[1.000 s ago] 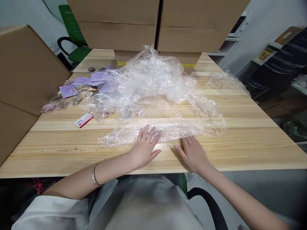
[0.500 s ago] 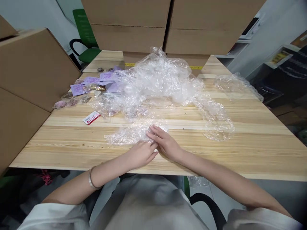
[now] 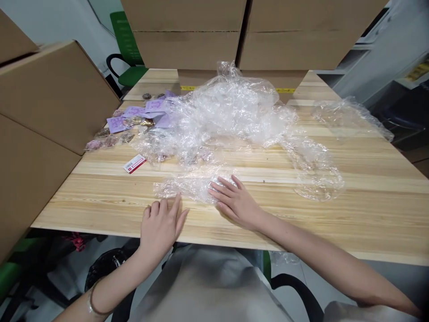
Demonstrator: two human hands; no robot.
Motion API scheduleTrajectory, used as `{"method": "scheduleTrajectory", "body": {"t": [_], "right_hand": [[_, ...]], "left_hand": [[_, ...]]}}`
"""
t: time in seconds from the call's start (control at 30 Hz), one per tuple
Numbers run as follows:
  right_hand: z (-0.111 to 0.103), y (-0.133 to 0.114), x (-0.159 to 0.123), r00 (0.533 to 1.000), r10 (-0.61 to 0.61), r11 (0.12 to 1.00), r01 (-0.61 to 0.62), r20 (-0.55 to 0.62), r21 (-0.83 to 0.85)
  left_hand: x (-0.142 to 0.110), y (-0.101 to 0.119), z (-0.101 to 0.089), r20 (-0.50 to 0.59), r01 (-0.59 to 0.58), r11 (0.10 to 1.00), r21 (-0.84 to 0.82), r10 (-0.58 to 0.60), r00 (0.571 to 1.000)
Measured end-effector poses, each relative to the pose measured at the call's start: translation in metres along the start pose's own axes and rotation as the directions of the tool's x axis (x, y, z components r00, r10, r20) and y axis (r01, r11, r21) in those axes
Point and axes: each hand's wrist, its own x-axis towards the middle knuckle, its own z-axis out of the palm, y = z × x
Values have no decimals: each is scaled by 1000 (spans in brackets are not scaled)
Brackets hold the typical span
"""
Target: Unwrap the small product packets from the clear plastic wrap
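Observation:
A folded strip of clear plastic film (image 3: 187, 184) lies crinkled on the table in front of me. My right hand (image 3: 236, 202) rests flat on its right end, fingers spread. Just off the strip's near left edge is my left hand (image 3: 161, 223), with its index finger stretched out and its thumb apart. The other fingers of that hand are bent, and nothing shows in them. Behind the strip rises a big heap of clear plastic film (image 3: 231, 107), with a trailing piece curling down on the right.
Purple packets (image 3: 117, 124) and several small bagged items (image 3: 127, 136) lie at the left. A red and white card (image 3: 134, 163) is nearer me. Cardboard boxes (image 3: 187, 44) stand at the back, and another box (image 3: 43, 103) at the left. More film (image 3: 351, 117) lies far right.
My right hand has moved left, gathering the film's right part over into a shorter strip. My left hand has since slid left, from beside the right hand to the strip's left end.

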Motion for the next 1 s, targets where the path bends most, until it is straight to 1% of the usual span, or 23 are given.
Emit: {"method": "scheduleTrajectory", "body": {"t": [0.03,0.1,0.13,0.2,0.23,0.27,0.3,0.37,0.4,0.47,0.53,0.6,0.63,0.67,0.7,0.73,0.77,0.8,0.83,0.87,0.9,0.93,1.0], "right_hand": [[-1,0,0,1000,6,1000,-6,0,5],[-2,-1,0,999,31,999,-31,-5,21],[-3,-2,0,999,43,999,-43,-9,29],[-3,-3,0,999,43,999,-43,-11,34],[-3,-3,0,999,33,999,-33,-8,31],[-2,-2,0,1000,21,999,-20,-8,24],[-1,-2,0,1000,7,1000,-7,-12,18],[1,0,1,1000,-12,1000,12,-19,13],[1,1,1,1000,-14,1000,14,-20,25],[1,3,2,1000,3,994,-1,-11,113],[-3,6,1,999,51,959,-49,3,279],[-6,11,-3,985,175,882,-154,-7,445],[-8,14,-5,962,269,836,-214,-39,505],[-9,17,-8,924,370,798,-264,-95,541],[-11,20,-12,872,457,779,-298,-174,552],[-13,24,-15,823,502,787,-307,-267,534],[-16,27,-19,794,495,823,-299,-353,483],[-19,31,-21,799,437,876,-273,-413,397],[-23,34,-24,845,331,932,-221,-420,288],[-27,37,-26,911,199,973,-140,-362,183],[-30,40,-27,964,69,993,-42,-257,110],[-34,42,-28,991,-35,996,45,-127,77],[-37,46,-29,989,-128,988,121,80,93]], "left_hand": [[2,1,-1,13,18,998,-53,-18,1000],[4,4,-3,43,68,965,-253,-58,997],[4,6,-3,59,105,918,-383,-89,994],[4,13,-1,86,175,767,-618,-155,984],[5,18,0,90,186,696,-693,-172,981],[6,23,2,82,168,657,-735,-160,984],[9,29,3,60,120,653,-747,-113,992],[19,41,6,1,-55,705,-708,79,997],[26,46,8,-24,-162,723,-672,196,980],[42,53,10,-64,-355,719,-598,398,915],[57,57,12,-69,-464,710,-530,509,858],[69,57,13,-40,-501,717,-484,554,831],[73,56,13,-16,-502,723,-476,563,826],[76,54,14,6,-497,726,-474,568,823],[79,52,14,24,-497,725,-477,576,817],[81,50,14,40,-505,717,-481,593,804],[82,49,15,51,-518,705,-484,614,788],[83,47,15,59,-534,692,-486,636,769],[85,45,15,68,-552,677,-487,659,749],[86,44,15,76,-568,663,-488,681,729],[88,42,15,85,-581,649,-491,699,710],[90,40,15,95,-588,637,-499,714,693],[96,36,15,104,-596,600,-534,746,658]]}}
